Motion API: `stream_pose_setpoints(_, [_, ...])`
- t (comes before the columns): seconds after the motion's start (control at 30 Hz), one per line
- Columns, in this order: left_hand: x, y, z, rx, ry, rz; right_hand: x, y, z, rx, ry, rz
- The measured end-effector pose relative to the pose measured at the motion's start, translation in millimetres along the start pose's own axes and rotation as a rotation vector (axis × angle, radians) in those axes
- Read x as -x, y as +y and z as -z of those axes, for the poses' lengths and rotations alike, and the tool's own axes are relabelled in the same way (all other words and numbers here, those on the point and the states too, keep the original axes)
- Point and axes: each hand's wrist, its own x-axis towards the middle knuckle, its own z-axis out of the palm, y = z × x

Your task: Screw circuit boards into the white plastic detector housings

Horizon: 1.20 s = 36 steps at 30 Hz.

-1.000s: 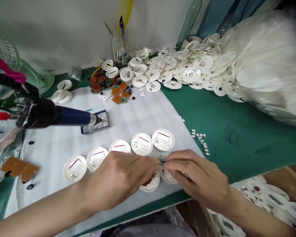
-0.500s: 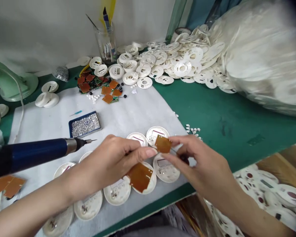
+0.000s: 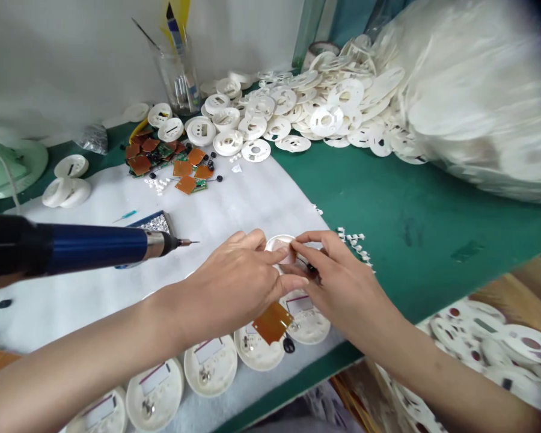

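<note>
A square amber flexible circuit board is lying at six o'clock, just below the grip, while the left hand and right hand are pinching narrowly above a round white plastic housing, their fingers hiding whatever they are holding

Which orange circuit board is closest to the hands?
The loose one just below the left hand and right hand; most others lie in a pile farther up the bench.

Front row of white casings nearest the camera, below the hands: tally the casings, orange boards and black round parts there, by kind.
White round casings: 5
Orange circuit board: 1
Black round part: 1
Total: 7
</note>
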Motion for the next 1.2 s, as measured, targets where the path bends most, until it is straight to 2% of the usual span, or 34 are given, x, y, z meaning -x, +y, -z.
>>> stream_pose_setpoints(0.1, [0.8,4.3,6.7,0.022,-0.111,0.038,-0.9,0.1,0.9,0.027,-0.019,0.002])
stream_pose_setpoints(0.17, [0.8,6.1,8.5,0.02,-0.132,0.047,-1.0,0.4,1.3,0.051,-0.01,0.011])
stream_pose_setpoints(0.43, [-1.7,1.2,8.5,-0.012,-0.118,0.015,-4.1,0.5,3.0,0.149,0.014,0.126])
stream_pose_setpoints(0.53, [-1.3,0.6,8.3,-0.007,-0.099,0.025,-3.4,2.0,2.4,0.129,0.011,0.112])
stream_pose_setpoints(0.67, [-1.8,1.7,5.1,-0.051,-0.065,-0.041,1.7,3.4,1.6,0.071,-0.016,0.046])
stream_pose_setpoints(0.8, [-2.3,2.6,3.5,-0.118,-0.064,-0.082,2.2,5.8,0.7,0.066,-0.058,0.045])
stream_pose_setpoints(0.9, [-2.4,2.3,3.9,-0.129,-0.062,-0.098,-9.2,20.6,2.5,0.021,-0.127,0.1])
stream_pose_setpoints(1.0, [-4.5,1.3,4.4,-0.041,-0.015,0.003,-26.9,41.1,12.6,-0.031,-0.224,0.236])
stream_pose_setpoints(1.07, [-6.9,1.7,4.4,0.018,0.013,0.099,-33.9,43.7,24.1,-0.075,-0.225,0.28])
stream_pose_setpoints(1.13, [-7.8,4.4,3.8,0.058,0.092,0.187,-32.6,30.9,35.6,-0.236,-0.139,0.182])
stream_pose_setpoints(1.2, [-3.7,9.8,3.0,0.062,0.255,0.241,-23.4,7.8,43.0,-0.502,-0.123,0.015])
